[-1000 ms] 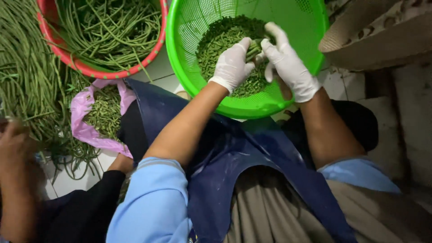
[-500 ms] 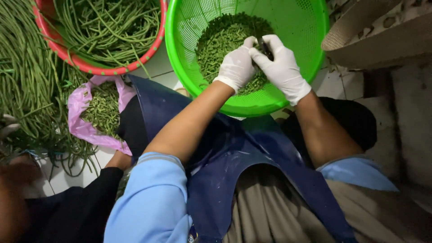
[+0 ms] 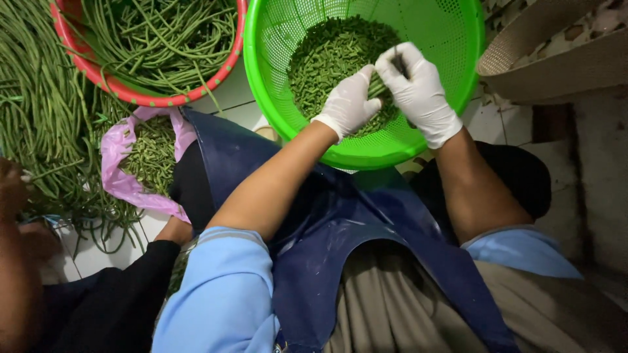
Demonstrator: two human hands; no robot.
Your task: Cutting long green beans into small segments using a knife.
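Head view: the green perforated basket (image 3: 366, 147) is the reference landmark. Inside it lies a heap of cut green bean pieces (image 3: 327, 59), piled against the far wall and centre.

My left hand (image 3: 350, 104), in a white glove, sits over the middle of the heap with its fingers (image 3: 366, 82) curled round a small bunch of bean stems. My right hand (image 3: 418, 91), also gloved, meets it from the right side of the basket, and its fingers (image 3: 399, 62) are clenched on a thin dark object; I cannot tell whether it is a blade or a stem.

Handling judgement: the bean pieces look light, slim and slightly flexible, likely to snap if bent sharply. They appear dry enough to hold, though the gloves may slip on smooth skins. Take a bunch near its middle, with stems aligned.

Left of the basket stands a red basket (image 3: 131, 88) of uncut long beans (image 3: 157, 33). Below that, a pink bag (image 3: 121, 183) holds more pieces. Another person's hand (image 3: 13, 189) is far left of the basket.
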